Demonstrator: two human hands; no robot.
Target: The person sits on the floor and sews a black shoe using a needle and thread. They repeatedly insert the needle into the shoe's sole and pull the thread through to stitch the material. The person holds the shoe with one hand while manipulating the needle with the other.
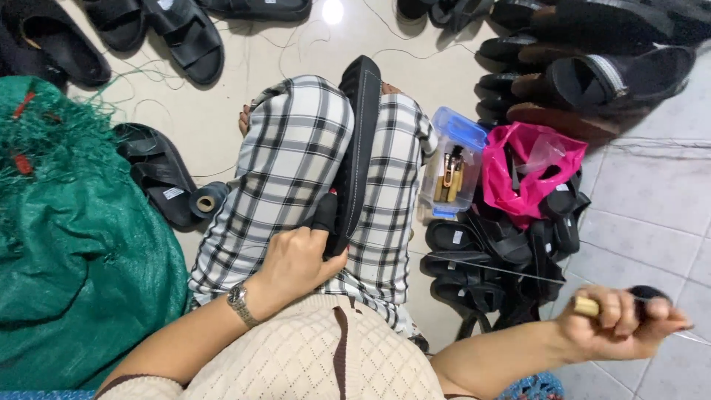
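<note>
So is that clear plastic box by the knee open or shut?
Open. The clear box has its blue lid tipped up at the far side, and brass-coloured tools stand exposed inside.

Tiled floor [652, 215], black sandals [159, 174], thread spool [207, 201], green sack [81, 259]

Your left hand [296, 259] grips a black sandal [355, 155] clamped on edge between your knees in checked trousers [296, 155]. Your right hand [622, 320] is out to the side, its fingers [618, 307] closed on a wooden-handled tool [589, 306], a thin thread [503, 270] running taut from it towards the sandal. A clear plastic box [453, 159] and a pink bag [529, 170] lie on the floor [652, 215] beside a heap of black sandals [489, 259]. A green net sack [81, 244] sits at your left.
</note>
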